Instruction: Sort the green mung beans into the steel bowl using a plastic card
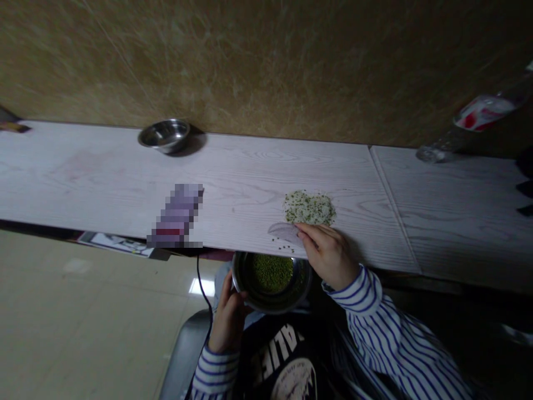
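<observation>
My left hand (pixel 227 321) grips the rim of a steel bowl (pixel 245 294) holding green beans (pixel 272 272), just below the table's front edge. My right hand (pixel 327 250) rests on the white wooden table (pixel 104 178) with its fingers closed on a small pale card (pixel 283 231), beside a pile of mixed green and white grains (pixel 310 208). A few loose green beans lie near the card at the table edge.
An empty steel bowl (pixel 164 135) stands at the back of the table by the brown wall. A blurred-out object (pixel 178 215) lies near the front edge. A plastic bottle (pixel 470 125) lies at the far right. Tiled floor lies to the left.
</observation>
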The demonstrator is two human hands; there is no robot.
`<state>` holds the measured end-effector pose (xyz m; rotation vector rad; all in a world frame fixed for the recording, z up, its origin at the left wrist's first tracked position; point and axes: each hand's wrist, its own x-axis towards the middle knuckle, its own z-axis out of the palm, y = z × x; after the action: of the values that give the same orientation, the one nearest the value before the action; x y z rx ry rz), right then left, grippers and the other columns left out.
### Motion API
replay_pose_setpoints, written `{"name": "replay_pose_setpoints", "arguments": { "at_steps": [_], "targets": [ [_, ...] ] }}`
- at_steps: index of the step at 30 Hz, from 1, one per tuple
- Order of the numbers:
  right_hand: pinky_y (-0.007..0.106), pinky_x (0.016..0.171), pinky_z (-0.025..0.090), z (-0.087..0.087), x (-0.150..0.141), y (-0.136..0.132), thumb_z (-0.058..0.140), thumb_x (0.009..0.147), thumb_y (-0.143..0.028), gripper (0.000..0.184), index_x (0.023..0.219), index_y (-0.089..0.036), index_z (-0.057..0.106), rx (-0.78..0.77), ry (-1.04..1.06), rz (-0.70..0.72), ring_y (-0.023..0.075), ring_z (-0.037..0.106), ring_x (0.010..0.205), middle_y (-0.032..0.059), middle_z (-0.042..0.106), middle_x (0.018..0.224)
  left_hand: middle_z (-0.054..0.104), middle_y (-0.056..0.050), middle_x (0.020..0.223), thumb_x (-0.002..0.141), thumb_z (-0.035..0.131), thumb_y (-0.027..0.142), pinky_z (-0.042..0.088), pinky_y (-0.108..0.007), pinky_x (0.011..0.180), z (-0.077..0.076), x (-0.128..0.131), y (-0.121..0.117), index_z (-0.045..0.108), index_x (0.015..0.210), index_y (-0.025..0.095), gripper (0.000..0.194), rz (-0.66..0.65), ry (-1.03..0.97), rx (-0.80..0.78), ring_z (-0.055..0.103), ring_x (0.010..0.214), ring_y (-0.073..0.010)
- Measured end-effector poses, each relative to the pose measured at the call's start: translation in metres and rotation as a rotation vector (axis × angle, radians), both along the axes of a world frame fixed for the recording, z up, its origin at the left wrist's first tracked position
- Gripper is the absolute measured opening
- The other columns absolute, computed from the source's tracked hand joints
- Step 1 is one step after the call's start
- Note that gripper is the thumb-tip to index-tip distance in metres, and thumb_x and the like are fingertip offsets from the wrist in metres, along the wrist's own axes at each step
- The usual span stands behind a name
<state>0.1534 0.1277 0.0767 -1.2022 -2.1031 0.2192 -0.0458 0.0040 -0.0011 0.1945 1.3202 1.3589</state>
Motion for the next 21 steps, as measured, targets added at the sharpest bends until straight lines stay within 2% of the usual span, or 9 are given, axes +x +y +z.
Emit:
{"name": "replay_pose_setpoints", "arguments": {
  "at_steps": [4,9,13,17,21],
  "targets": [
    [0.038,0.081,0.060,-0.001,-0.004,0.002,0.053,0.093,-0.012,0.027,0.107,-0.016,0.075,-0.054,0.029,0.054,0.0220,0.074,0.087,0.0108,0.080,0.097,0.067,-0.006,0.116,0.066,0.072,0.024,0.053,-0.029,0.065,0.000,-0.001,-0.001,0.060,0.132,0.028,0.067,0.006,-0.020,0.015,0.060,0.091,-0.0233],
    [0.037,0.080,0.061,0.001,-0.004,-0.001,0.054,0.092,-0.012,0.027,0.105,-0.020,0.076,-0.146,0.061,0.089,0.0201,0.074,0.085,0.0074,0.080,0.093,0.068,-0.006,0.117,0.065,0.069,0.023,0.055,-0.033,0.072,-0.002,-0.001,0.000,0.062,0.130,0.028,0.066,0.008,-0.019,0.024,0.062,0.089,-0.0219],
    [0.036,0.080,0.061,0.005,-0.001,-0.008,0.055,0.092,-0.013,0.025,0.103,-0.020,0.076,-0.176,0.081,0.110,0.0197,0.075,0.086,0.0074,0.080,0.093,0.069,-0.006,0.113,0.064,0.069,0.021,0.053,-0.028,0.061,-0.004,-0.001,-0.002,0.059,0.133,0.026,0.070,0.000,-0.024,0.021,0.061,0.079,-0.0185],
    [0.036,0.080,0.062,0.007,0.011,-0.012,0.056,0.092,-0.017,0.024,0.104,-0.018,0.076,-0.171,0.135,0.064,0.0210,0.075,0.088,0.0097,0.080,0.097,0.072,-0.004,0.103,0.063,0.071,0.021,0.049,-0.026,0.054,-0.007,0.002,-0.008,0.056,0.137,0.025,0.076,-0.066,-0.032,-0.021,0.061,0.070,-0.0173],
    [0.036,0.081,0.062,0.006,0.028,-0.014,0.057,0.093,-0.023,0.024,0.106,-0.019,0.076,-0.141,0.177,-0.019,0.0221,0.076,0.090,0.0099,0.080,0.100,0.072,-0.010,0.112,0.060,0.076,0.022,0.049,-0.028,0.055,-0.010,0.005,-0.014,0.059,0.133,0.020,0.075,-0.112,-0.081,-0.010,0.062,0.071,-0.0189]
  ]
}}
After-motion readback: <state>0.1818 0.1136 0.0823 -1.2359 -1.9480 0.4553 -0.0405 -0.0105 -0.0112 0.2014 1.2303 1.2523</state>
